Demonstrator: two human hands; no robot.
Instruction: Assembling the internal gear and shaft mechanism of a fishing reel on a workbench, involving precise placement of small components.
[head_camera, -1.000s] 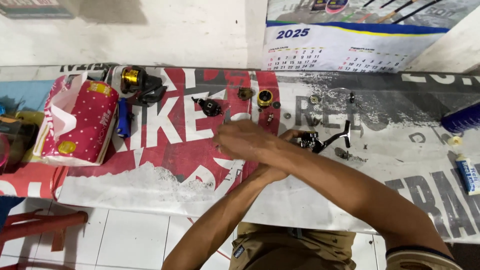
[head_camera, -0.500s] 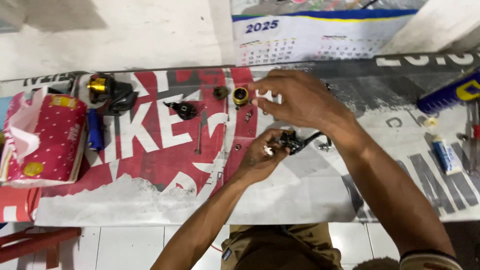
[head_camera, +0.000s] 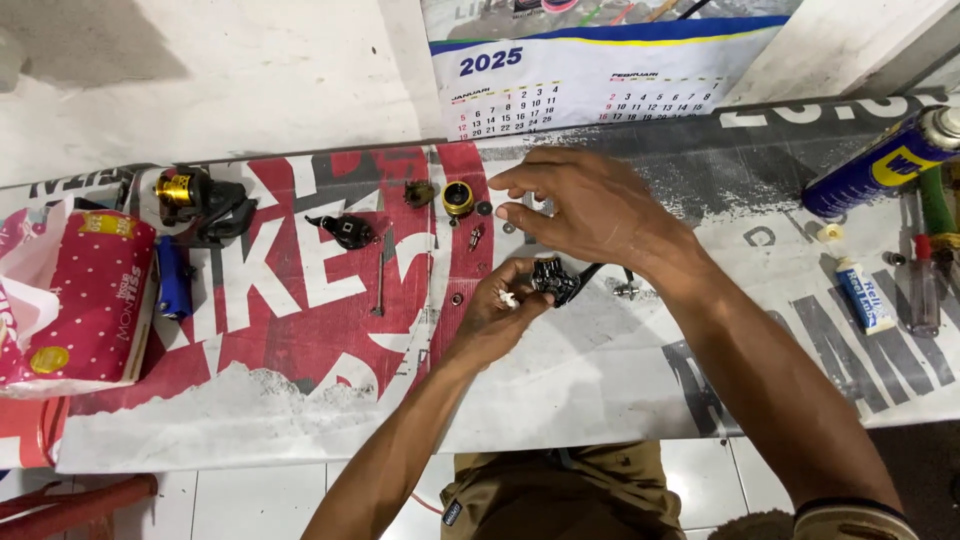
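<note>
- your left hand (head_camera: 495, 310) grasps a small black mechanical part (head_camera: 556, 279) near the middle of the table, with the fingers closed around its left end. a small white scrap sits at the fingertips.
- a thin black arm sticks out from the part to the upper right, passing under your right wrist.
- your right hand (head_camera: 590, 205) hovers just above the black part, released: the fingers are spread and slightly curled, and the thumb and forefinger point left toward the small loose pieces. it holds nothing that can be seen.
- the table (head_camera: 600, 380) is covered with a printed red, white and grey banner sheet.
- a gold ring-shaped piece (head_camera: 458, 198) lies just left of your right fingertips, with a dark brass-coloured piece (head_camera: 420, 192) beside it.
- a black cover piece (head_camera: 345, 230) lies further left, and a thin metal rod (head_camera: 380, 285) lies below it, running toward you.
- a small washer (head_camera: 456, 298) lies near your left thumb.
- a black and gold reel body (head_camera: 200, 200) sits at the far left, next to a blue cylinder (head_camera: 172, 278) and a red dotted tissue pack (head_camera: 85, 300).
- a blue and yellow spray can (head_camera: 880, 165) lies at the far right, well apart from both hands, with a small white and blue tube (head_camera: 865, 295) below it.
- a wall calendar (head_camera: 590, 70) hangs behind the table.
</note>
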